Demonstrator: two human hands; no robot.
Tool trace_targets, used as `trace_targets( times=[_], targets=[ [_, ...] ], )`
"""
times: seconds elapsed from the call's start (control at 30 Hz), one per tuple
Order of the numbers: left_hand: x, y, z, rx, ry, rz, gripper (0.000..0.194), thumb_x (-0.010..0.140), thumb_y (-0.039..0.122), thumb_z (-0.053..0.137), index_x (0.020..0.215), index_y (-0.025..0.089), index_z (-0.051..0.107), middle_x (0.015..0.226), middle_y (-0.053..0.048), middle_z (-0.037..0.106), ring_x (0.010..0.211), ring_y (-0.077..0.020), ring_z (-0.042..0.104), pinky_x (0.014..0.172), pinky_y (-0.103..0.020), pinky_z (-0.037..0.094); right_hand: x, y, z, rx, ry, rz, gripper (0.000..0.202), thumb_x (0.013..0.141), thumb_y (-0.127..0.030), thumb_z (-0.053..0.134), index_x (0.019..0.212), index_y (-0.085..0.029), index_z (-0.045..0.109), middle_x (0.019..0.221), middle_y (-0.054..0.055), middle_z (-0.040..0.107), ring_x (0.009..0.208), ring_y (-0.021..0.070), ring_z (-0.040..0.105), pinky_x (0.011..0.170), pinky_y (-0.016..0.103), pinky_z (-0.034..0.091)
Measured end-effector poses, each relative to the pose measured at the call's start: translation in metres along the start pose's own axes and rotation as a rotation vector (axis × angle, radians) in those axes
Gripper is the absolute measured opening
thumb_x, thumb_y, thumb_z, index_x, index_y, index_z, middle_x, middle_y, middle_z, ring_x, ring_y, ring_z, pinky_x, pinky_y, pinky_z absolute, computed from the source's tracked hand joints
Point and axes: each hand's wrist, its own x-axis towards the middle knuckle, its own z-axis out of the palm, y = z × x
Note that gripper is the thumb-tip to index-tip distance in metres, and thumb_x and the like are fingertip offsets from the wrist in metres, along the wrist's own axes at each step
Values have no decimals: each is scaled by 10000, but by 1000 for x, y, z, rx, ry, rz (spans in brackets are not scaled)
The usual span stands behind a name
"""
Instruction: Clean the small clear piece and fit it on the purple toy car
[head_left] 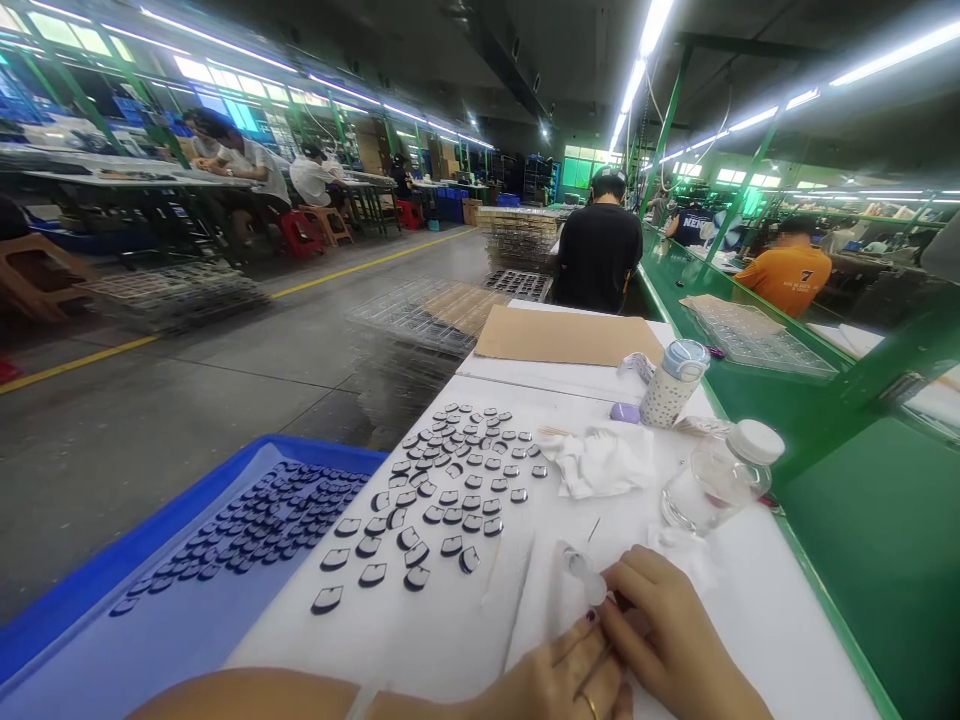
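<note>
The left forearm [247, 697] lay nearest, the left hand [574, 675] meeting the right hand [664, 620] over the white worktop [427, 640]. The right grip pinched a clear tube [585, 572] there; what the left held, I couldn't tell. Dark pieces [451, 546] dotted the worktop, a blue tray [187, 628] beside it. Grey floor [315, 320] stretched beyond, under strip lights [649, 38].

Small translucent object [582, 573] at the fingers [632, 577], too blurry for sure identification
</note>
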Motion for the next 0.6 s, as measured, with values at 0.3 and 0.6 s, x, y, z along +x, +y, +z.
trace_targets(
  times=[0.3,0.6],
  targets=[
    [-3,3,5,16,6,-28,96,850,72,574,835,144,635,820,-44,752,806,-160,733,873,-270,617,0,-1,0,9,-40,32,183,903,-106,455,758,-217,461,677,-1,563,624,149,537,541,230,389],
    [8,-5,-10,-37,-132,50,96,835,86,528,784,151,575,677,-29,637,671,-187,679,731,-308,613,-1,-1,0,3,-31,33,185,913,-114,451,757,-211,473,679,-6,561,619,139,528,528,217,389]
  ],
)
